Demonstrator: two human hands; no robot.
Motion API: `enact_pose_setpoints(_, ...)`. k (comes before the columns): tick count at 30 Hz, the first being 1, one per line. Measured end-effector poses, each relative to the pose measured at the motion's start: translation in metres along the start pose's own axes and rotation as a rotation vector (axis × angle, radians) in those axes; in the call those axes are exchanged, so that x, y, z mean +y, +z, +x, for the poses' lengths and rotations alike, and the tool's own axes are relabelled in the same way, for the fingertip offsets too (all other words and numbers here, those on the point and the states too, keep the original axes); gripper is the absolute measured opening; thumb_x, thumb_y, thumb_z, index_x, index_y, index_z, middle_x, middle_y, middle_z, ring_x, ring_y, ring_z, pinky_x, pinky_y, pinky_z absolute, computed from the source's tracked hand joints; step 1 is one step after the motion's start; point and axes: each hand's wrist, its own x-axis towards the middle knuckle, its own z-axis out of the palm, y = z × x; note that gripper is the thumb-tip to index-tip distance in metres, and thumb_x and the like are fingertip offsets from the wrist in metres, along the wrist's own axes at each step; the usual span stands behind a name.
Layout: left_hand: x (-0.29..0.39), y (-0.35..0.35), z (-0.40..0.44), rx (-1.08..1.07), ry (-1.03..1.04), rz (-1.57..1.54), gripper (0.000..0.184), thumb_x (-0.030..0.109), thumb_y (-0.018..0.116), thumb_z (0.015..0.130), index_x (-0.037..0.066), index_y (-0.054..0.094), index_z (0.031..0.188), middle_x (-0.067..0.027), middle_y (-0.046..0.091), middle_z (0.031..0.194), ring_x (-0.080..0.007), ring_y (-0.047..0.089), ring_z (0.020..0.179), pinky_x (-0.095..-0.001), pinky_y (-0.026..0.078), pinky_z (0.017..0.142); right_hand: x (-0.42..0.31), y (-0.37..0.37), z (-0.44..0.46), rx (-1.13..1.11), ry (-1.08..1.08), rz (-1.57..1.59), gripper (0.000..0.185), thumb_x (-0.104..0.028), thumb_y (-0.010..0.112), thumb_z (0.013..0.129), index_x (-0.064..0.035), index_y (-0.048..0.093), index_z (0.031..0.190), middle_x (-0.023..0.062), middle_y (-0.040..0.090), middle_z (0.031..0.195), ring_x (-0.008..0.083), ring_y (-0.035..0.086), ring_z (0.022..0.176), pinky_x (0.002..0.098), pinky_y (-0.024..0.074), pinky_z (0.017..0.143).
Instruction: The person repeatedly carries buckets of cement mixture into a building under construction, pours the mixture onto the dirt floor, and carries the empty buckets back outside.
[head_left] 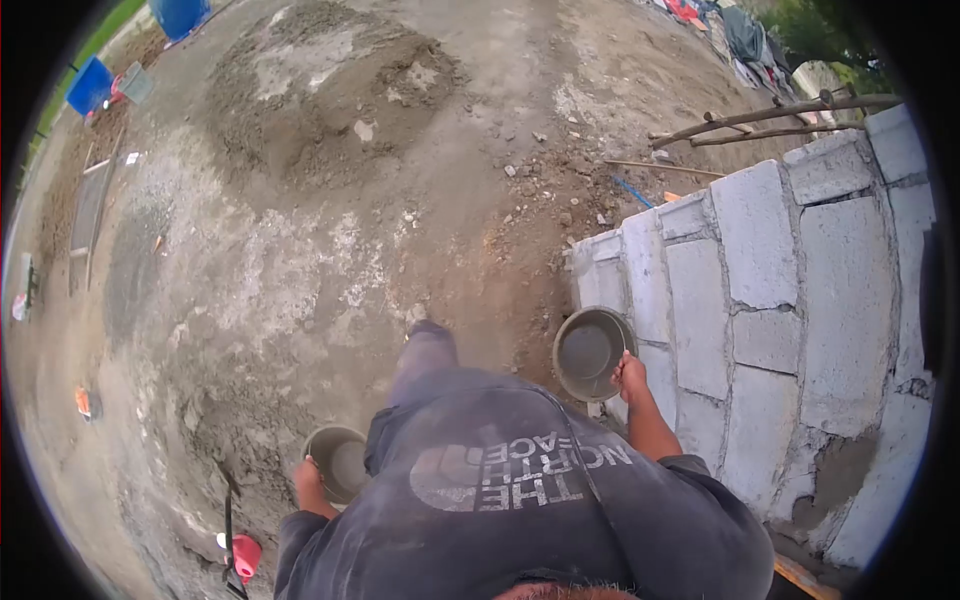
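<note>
My left hand (308, 478) is closed on the rim or handle of a grey bucket (347, 462) at my left side. On the right, my right hand (629, 376) grips the wire handle of a second grey bucket (592, 352), which hangs beside the block wall (768, 300). The inside of each bucket looks grey; how much either one holds cannot be made out. Both arms hang down at the sides of a dark shirt, and one shoe shows ahead on the ground.
A mound of sand or mortar (330, 95) lies ahead. Wooden poles (770, 118) lean by the wall's far end. Blue containers (90, 85) stand at the far left, a framed screen (90, 215) nearer. A red object (245, 555) lies at lower left.
</note>
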Motion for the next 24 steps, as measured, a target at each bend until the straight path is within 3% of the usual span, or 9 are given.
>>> enact_pose_setpoints(3, 0.151, 0.006, 0.038, -0.017, 0.059, 0.022, 0.046, 0.036, 0.044, 0.098, -0.004, 0.064, 0.086, -0.0189, 0.065, 0.078, -0.0285, 0.063, 0.069, -0.0431, 0.046, 0.063, -0.008, 0.028, -0.017, 0.025, 0.158, 0.038, 0.039, -0.037, 0.04, 0.101, -0.0121, 0.044, 0.072, 0.0018, 0.042, 0.053, 0.0166, 0.041, 0.046, 0.0332, 0.04, 0.047)
enact_pose_setpoints(5, 0.216, 0.013, 0.128, 0.062, 0.384, 0.334, 0.05, 0.037, 0.044, 0.097, -0.007, 0.066, 0.092, -0.0241, 0.066, 0.092, -0.0349, 0.064, 0.086, -0.0454, 0.045, 0.075, -0.01, 0.049, -0.04, 0.068, 0.276, 0.017, 0.039, -0.038, 0.04, 0.1, -0.0121, 0.045, 0.072, 0.0029, 0.043, 0.053, 0.0184, 0.041, 0.046, 0.0341, 0.0402, 0.047)
enact_pose_setpoints(7, 0.314, 0.008, 0.134, 0.071, 0.379, 0.247, 0.048, 0.035, 0.041, 0.099, -0.006, 0.066, 0.091, -0.0251, 0.066, 0.095, -0.04, 0.061, 0.094, -0.0476, 0.044, 0.081, 0.002, 0.058, -0.042, 0.089, 0.298, -0.055, 0.038, -0.038, 0.04, 0.1, -0.0131, 0.044, 0.072, 0.0023, 0.043, 0.054, 0.0187, 0.043, 0.046, 0.0345, 0.0405, 0.047)
enact_pose_setpoints(9, 0.405, -0.001, 0.13, 0.204, 0.64, 0.352, 0.045, 0.034, 0.046, 0.096, -0.005, 0.066, 0.087, -0.0233, 0.066, 0.087, -0.0378, 0.062, 0.085, -0.0463, 0.044, 0.078, 0.002, 0.081, -0.027, 0.088, 0.306, -0.113, 0.038, -0.038, 0.04, 0.1, -0.0133, 0.045, 0.071, 0.0022, 0.042, 0.054, 0.0188, 0.044, 0.046, 0.0346, 0.0399, 0.046)
enact_pose_setpoints(12, 0.53, 0.002, 0.115, 0.175, 0.739, 0.028, 0.04, 0.031, 0.049, 0.096, -0.003, 0.065, 0.083, -0.014, 0.062, 0.072, -0.027, 0.056, 0.068, -0.0397, 0.043, 0.068, -0.012, 0.113, 0.002, 0.092, 0.353, -0.144, 0.04, -0.038, 0.041, 0.1, -0.0123, 0.046, 0.07, 0.0027, 0.042, 0.054, 0.0189, 0.043, 0.044, 0.0343, 0.0378, 0.044)
enact_pose_setpoints(15, 0.647, 0.008, 0.076, 0.06, 0.755, -0.123, 0.037, 0.028, 0.055, 0.095, 0.0, 0.056, 0.072, 0.0041, 0.04, 0.062, -0.0093, 0.036, 0.061, -0.0292, 0.031, 0.056, -0.036, 0.14, 0.059, 0.087, 0.398, -0.145, 0.042, -0.039, 0.041, 0.1, -0.0113, 0.047, 0.069, 0.0032, 0.042, 0.053, 0.019, 0.041, 0.042, 0.034, 0.0358, 0.041)
enact_pose_setpoints(19, 0.755, 0.036, 0.077, 0.016, 0.81, -0.118, 0.033, 0.03, 0.053, 0.096, 0.006, 0.057, 0.074, 0.0049, 0.046, 0.065, -0.0068, 0.038, 0.055, -0.0262, 0.03, 0.051, -0.12, 0.181, 0.176, 0.086, 0.417, -0.111, 0.044, -0.04, 0.042, 0.099, -0.01, 0.048, 0.067, 0.0039, 0.042, 0.052, 0.0191, 0.04, 0.039, 0.0336, 0.033, 0.038)
enact_pose_setpoints(23, 0.819, 0.073, 0.081, -0.027, 0.667, -0.01, 0.029, 0.029, 0.053, 0.095, 0.006, 0.063, 0.08, 0.004, 0.046, 0.065, -0.0076, 0.039, 0.057, -0.0261, 0.032, 0.054, -0.263, 0.232, 0.293, 0.142, 0.282, -0.096, 0.043, -0.037, 0.048, 0.098, -0.0101, 0.046, 0.065, 0.002, 0.04, 0.051, 0.0165, 0.038, 0.039, 0.0313, 0.0297, 0.037)
enact_pose_setpoints(24, 0.829, 0.084, 0.092, -0.033, 0.631, 0.01, 0.029, 0.028, 0.054, 0.095, 0.003, 0.064, 0.085, 0.0011, 0.051, 0.067, -0.0108, 0.043, 0.061, -0.0285, 0.035, 0.058, -0.307, 0.245, 0.316, 0.122, 0.199, -0.191, 0.039, -0.041, 0.049, 0.096, -0.0135, 0.048, 0.068, 0.0006, 0.044, 0.057, 0.0169, 0.044, 0.046, 0.0325, 0.0407, 0.049)
